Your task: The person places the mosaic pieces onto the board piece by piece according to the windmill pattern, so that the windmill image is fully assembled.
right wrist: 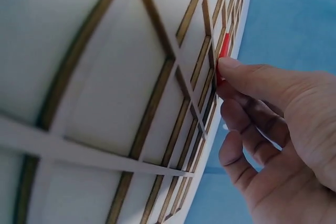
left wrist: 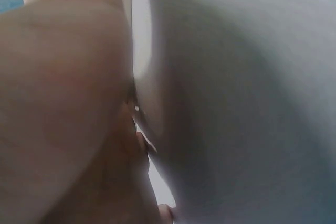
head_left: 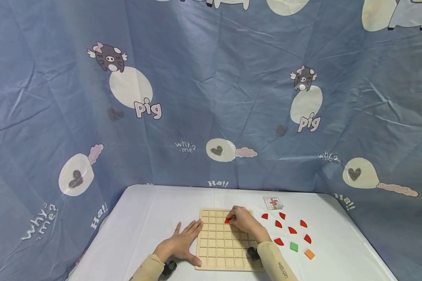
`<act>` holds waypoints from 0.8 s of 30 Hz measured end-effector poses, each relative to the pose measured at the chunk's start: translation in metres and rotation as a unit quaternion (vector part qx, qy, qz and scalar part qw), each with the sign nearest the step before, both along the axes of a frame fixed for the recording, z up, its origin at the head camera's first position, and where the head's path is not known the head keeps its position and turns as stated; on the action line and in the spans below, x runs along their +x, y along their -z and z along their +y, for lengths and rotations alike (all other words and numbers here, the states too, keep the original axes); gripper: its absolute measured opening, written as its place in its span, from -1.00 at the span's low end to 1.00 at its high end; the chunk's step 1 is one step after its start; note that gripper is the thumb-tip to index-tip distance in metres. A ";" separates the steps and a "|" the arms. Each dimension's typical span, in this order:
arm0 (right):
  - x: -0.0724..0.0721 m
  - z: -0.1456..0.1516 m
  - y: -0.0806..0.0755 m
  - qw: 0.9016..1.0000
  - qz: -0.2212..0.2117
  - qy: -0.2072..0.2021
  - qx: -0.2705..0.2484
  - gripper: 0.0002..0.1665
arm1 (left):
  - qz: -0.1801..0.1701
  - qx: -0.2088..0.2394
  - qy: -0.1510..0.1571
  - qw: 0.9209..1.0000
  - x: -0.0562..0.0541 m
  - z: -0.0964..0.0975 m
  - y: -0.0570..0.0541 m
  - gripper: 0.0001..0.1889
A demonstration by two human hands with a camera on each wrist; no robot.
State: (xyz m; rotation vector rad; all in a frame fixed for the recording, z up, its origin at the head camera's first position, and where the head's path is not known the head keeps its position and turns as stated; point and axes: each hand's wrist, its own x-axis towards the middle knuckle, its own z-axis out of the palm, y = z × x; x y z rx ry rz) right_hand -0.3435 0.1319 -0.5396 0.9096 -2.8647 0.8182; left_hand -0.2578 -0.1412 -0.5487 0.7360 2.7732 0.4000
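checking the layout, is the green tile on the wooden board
No, the green tile lies on the white cloth, right of the wooden board.

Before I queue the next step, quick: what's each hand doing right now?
Left hand: open, spread at the left edge of the grid board.
Right hand: closed, pinching a red piece.

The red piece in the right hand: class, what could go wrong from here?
The right hand pinches the red piece at the gridded board, so the piece might slip or land askew. The left hand touches the board's left edge, so a nudge could shift the board. The right sleeve is near a loose red piece and may sweep it aside.
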 end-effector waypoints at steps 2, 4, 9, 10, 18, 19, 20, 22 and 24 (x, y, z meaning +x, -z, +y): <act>0.000 0.000 0.001 1.000 0.004 0.000 0.000 -0.85 | 0.001 0.001 0.001 1.000 0.000 0.000 0.000 0.39; 0.000 0.000 0.002 1.000 0.004 0.003 0.004 -0.84 | 0.001 0.001 0.001 1.000 0.000 0.000 -0.001 0.39; 0.000 -0.001 0.004 1.000 0.009 0.005 0.011 -0.84 | 0.001 -0.002 0.001 1.000 0.000 0.000 0.000 0.39; 0.000 -0.001 0.004 1.000 0.010 0.004 0.008 -0.84 | 0.002 -0.002 0.001 1.000 0.000 0.000 0.000 0.39; 0.000 0.001 0.005 1.000 0.012 -0.003 -0.007 -0.85 | 0.002 -0.003 0.005 1.000 -0.001 0.000 -0.001 0.39; 0.000 0.002 0.005 1.000 0.013 -0.003 -0.010 -0.85 | 0.002 -0.003 0.005 1.000 -0.001 0.000 -0.001 0.39; -0.001 0.002 0.005 1.000 0.012 -0.004 -0.013 -0.85 | 0.001 -0.003 0.005 1.000 -0.001 0.000 -0.001 0.39; -0.001 0.003 0.006 1.000 0.010 -0.004 -0.019 -0.86 | 0.000 -0.004 0.003 1.000 -0.001 0.000 -0.001 0.39; -0.001 0.004 0.006 1.000 0.003 -0.003 -0.025 -0.86 | -0.002 -0.003 0.002 1.000 -0.001 0.001 0.000 0.39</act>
